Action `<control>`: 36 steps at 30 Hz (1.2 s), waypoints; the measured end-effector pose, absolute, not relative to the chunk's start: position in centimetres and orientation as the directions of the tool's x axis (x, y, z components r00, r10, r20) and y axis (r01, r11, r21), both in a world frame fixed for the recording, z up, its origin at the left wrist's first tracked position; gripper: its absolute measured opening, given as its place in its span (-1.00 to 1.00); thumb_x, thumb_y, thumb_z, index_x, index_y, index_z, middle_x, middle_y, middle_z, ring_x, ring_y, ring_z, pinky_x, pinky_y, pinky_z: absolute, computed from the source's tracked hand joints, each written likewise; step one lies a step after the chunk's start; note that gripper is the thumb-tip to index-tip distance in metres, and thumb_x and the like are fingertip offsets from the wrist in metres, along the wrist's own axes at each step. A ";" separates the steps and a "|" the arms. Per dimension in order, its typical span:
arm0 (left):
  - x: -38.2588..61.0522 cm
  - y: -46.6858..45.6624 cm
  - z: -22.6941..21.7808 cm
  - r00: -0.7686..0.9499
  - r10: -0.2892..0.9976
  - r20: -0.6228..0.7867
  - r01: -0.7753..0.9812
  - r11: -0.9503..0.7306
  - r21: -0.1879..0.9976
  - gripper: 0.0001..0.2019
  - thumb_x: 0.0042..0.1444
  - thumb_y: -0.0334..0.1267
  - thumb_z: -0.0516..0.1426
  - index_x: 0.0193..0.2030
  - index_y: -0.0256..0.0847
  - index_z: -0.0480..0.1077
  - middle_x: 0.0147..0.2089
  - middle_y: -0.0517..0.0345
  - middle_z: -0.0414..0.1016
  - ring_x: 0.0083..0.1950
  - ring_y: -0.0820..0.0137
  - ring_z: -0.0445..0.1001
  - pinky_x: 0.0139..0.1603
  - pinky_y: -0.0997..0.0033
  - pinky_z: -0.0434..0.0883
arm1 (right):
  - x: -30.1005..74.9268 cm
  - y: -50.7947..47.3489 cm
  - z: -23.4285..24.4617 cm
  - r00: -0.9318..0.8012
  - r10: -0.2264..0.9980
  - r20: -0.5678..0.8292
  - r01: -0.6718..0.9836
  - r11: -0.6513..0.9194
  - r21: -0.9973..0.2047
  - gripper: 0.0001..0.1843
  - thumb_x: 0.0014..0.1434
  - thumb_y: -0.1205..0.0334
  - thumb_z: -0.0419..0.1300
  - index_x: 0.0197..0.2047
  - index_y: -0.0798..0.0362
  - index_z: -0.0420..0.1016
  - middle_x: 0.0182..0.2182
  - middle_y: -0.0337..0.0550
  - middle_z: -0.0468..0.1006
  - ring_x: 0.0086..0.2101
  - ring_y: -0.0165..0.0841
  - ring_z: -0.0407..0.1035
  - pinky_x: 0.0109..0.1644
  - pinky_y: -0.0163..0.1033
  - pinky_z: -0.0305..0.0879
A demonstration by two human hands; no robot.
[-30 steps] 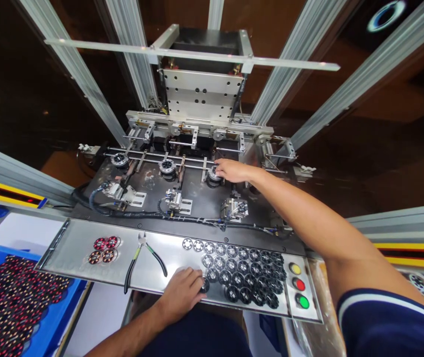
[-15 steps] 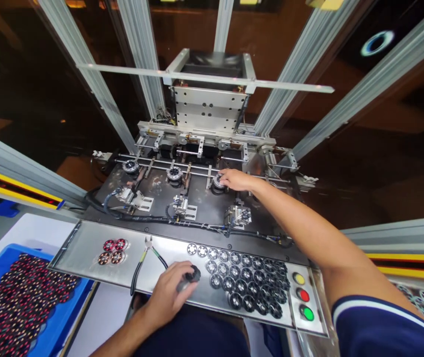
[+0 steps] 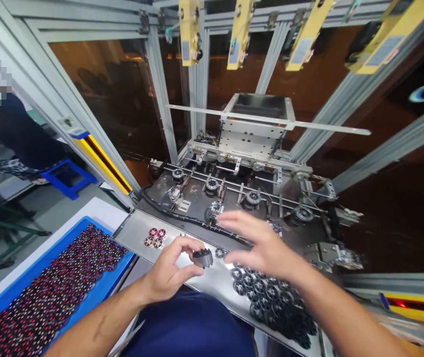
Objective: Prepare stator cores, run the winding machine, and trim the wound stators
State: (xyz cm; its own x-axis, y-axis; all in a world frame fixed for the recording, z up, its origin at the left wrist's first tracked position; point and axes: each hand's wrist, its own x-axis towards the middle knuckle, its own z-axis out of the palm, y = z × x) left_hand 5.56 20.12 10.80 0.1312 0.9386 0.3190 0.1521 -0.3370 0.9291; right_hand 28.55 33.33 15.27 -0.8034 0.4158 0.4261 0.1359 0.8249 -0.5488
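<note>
**Left hand (image 3: 173, 267) pinches a dark stator core (image 3: 203, 259)**

Thumb and fingertips close on the core, above the metal tray (image 3: 133, 227). The right hand (image 3: 262, 244) hovers alongside, fingers parted, gripping nothing. Dark cores (image 3: 267, 288) crowd the tray's right side; round fixtures (image 3: 252, 198) stand in a row beyond.

From my remote seat I see a metal ledge (image 3: 133, 229) bearing four red and copper-toned discs (image 3: 153, 233) at left, crowded dark round parts (image 3: 260, 287) at right.
</note>
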 end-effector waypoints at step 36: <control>4.2 19.3 9.1 0.285 0.948 -0.143 0.271 0.064 0.960 -0.48 0.06 -0.01 0.28 0.15 -0.09 0.40 0.04 -0.06 0.59 0.00 0.16 0.58 -0.03 0.29 0.54 | 28.6 30.2 14.0 -0.961 0.245 0.126 -0.103 0.105 -0.989 -0.60 0.32 0.03 0.11 -0.23 0.22 0.59 0.27 0.20 0.29 0.25 -0.20 0.22 0.31 -0.17 0.13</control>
State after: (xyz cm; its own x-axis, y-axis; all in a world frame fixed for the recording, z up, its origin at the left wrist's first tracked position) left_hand 4.23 19.27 9.15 0.2854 0.9476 -0.1433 0.2712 0.0636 0.9604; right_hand 28.63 30.21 14.00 -0.9614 0.2449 0.1256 -0.1025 0.1049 -0.9892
